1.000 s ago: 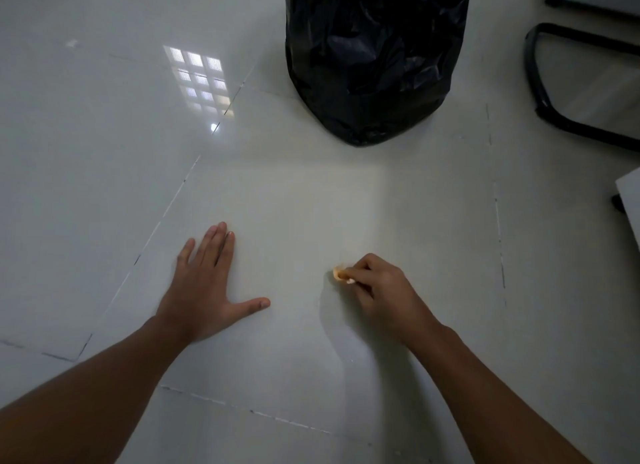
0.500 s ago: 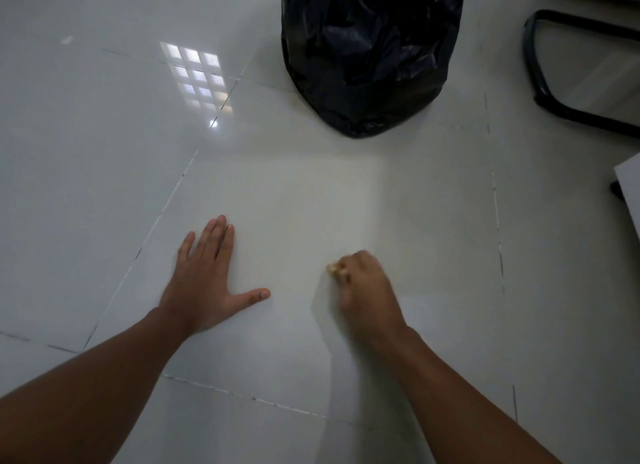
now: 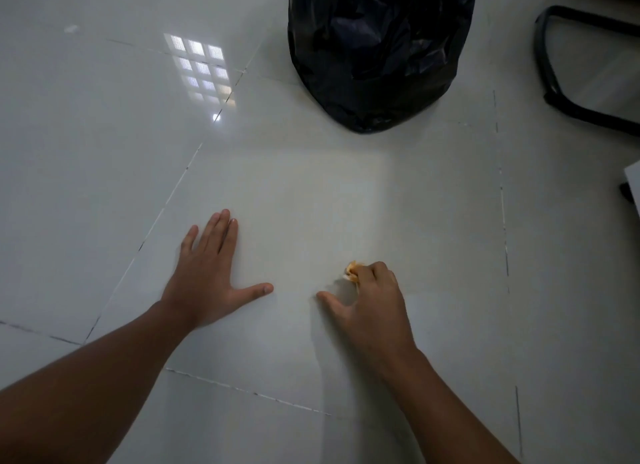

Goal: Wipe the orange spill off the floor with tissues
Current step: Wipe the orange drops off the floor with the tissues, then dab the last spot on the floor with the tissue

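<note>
Glossy white floor (image 3: 311, 193) lying under both hands. Pressing flat with left hand (image 3: 211, 276), fingers straight, thumb spread wide. Curling right hand (image 3: 370, 304) round an orange-stained tissue (image 3: 352, 270), wad poking out past the knuckles, thumb stretched toward the left. Standing well beyond both: black bag (image 3: 377, 48).

This looks like an office or some similar indoor workroom. The floor (image 3: 104, 152) is large glossy pale tiles with thin grout lines, mirroring a gridded window (image 3: 201, 72). A full black bin bag (image 3: 377, 48) stands on it, and a black tubular chair base (image 3: 568, 83), the sled kind, sits toward the right edge.
</note>
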`<state>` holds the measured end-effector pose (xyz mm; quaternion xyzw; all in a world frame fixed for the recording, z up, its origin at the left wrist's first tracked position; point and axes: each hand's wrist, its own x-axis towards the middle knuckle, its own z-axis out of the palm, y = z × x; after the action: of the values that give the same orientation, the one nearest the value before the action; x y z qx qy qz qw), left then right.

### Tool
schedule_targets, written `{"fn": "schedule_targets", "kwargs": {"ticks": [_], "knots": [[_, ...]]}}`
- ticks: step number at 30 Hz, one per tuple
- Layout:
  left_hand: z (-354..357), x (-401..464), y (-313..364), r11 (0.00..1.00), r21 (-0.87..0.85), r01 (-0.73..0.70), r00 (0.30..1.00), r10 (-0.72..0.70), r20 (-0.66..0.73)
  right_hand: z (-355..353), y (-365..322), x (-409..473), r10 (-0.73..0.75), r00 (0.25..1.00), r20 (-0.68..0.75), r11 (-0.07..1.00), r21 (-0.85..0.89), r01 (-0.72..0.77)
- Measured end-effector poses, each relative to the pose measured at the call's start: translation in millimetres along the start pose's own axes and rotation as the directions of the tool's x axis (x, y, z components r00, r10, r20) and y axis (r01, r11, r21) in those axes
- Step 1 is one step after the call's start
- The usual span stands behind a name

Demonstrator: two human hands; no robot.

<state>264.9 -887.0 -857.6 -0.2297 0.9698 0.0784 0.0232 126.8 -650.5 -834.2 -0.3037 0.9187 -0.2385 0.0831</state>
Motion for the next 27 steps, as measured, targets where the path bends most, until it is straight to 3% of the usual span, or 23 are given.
{"fn": "schedule_targets", "kwargs": {"ticks": [3,10,13,18,24,27], "knots": [[0.6,0.6,-0.1,1.0,0.012,0.005,1.0,-0.005,0.002,4.9,-5.8,5.8,0.052,0.997,-0.053,0.998,0.039,-0.05],[1.6,0.6,-1.9,1.0,0.006,0.004,1.0,-0.004,0.001,2.1,4.0,28.4,-0.073,0.997,-0.015,0.995,-0.068,0.072],[2.7,0.6,-2.8,1.0,0.002,0.001,1.0,-0.001,0.001,-5.7,18.0,53.9,0.001,1.0,-0.029,0.995,-0.099,-0.003],[2.1,0.6,-1.3,1.0,0.0,0.006,1.0,-0.006,-0.008,-21.1,30.5,67.8,0.266,0.961,-0.072,0.949,0.196,-0.248],[3.4,1.1,-3.1,1.0,0.005,0.002,1.0,-0.002,-0.001,-20.5,35.7,63.7,0.309,0.943,-0.124,0.9,0.358,-0.248],[4.0,1.4,-3.2,1.0,0.012,-0.001,1.0,0.001,0.008,-21.4,36.0,66.4,0.371,0.927,-0.057,0.843,0.438,-0.311]]}}
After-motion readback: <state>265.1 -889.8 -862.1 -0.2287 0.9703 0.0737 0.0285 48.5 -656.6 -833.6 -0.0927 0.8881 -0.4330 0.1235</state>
